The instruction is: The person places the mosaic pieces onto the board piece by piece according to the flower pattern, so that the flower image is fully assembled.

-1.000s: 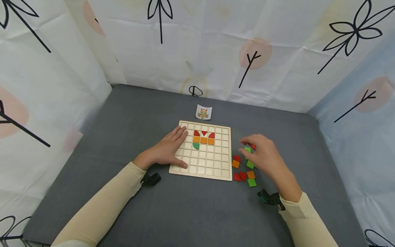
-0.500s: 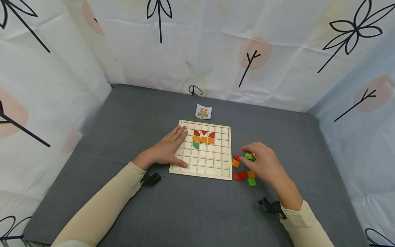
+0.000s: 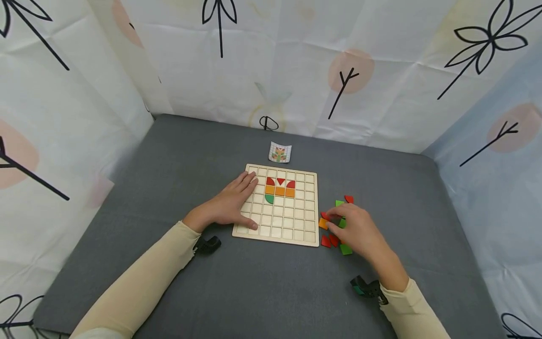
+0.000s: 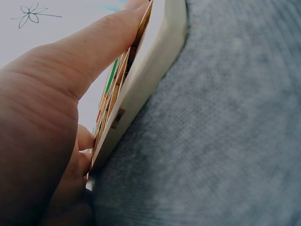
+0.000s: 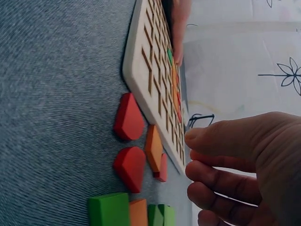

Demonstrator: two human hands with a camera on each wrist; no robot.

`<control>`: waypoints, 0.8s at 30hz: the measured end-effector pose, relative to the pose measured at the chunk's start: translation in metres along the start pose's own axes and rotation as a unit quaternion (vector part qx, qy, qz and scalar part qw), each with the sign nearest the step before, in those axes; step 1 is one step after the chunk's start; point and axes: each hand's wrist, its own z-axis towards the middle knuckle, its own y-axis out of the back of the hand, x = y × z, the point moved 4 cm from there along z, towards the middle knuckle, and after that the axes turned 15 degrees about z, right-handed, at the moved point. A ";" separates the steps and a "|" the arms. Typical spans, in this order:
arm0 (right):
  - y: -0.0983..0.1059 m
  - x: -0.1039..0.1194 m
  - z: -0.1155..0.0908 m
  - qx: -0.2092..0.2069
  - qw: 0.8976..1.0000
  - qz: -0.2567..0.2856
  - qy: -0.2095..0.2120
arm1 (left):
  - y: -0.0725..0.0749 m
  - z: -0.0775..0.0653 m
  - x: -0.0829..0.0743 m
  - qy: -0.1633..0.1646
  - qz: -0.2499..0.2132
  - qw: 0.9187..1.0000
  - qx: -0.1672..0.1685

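My left hand (image 3: 230,200) lies spread on the left side of a wooden grid board (image 3: 282,221), its thumb at the near left corner and its fingers farther up. Orange square tiles (image 3: 280,191) form a row on the board, with red pieces (image 3: 270,181) above and a green quarter-round tile (image 3: 269,199) below. Right of the board, my right hand (image 3: 357,230) hovers over loose tiles, partly covering them. In the right wrist view, a gap separates its thumb and fingers, with no tile between them. Nearby lie red quarter-round tiles (image 5: 129,117), an orange tile (image 5: 153,148) and a green tile (image 5: 109,209).
A small pattern card (image 3: 280,152) lies behind the board, showing a coloured figure on a grid. The grey table (image 3: 203,292) is bounded by white patterned cloth (image 3: 288,66) at the back and sides. Another red piece (image 3: 349,199) lies beyond the right hand.
My right hand has moved nearer to me and slightly left over the loose tiles, uncovering the farther red and green ones. The left hand and the tiles on the board stay put.
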 end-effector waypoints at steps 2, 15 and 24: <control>-0.003 -0.002 0.000 0.003 1.000 0.002 -0.001 | 0.001 -0.001 -0.001 0.000 0.001 1.000 0.001; -0.016 -0.007 0.003 0.016 1.000 0.007 0.004 | 0.008 -0.003 -0.007 0.003 0.017 1.000 0.005; -0.018 -0.007 0.007 0.018 0.999 -0.024 0.015 | 0.007 -0.002 -0.006 0.003 0.016 1.000 0.009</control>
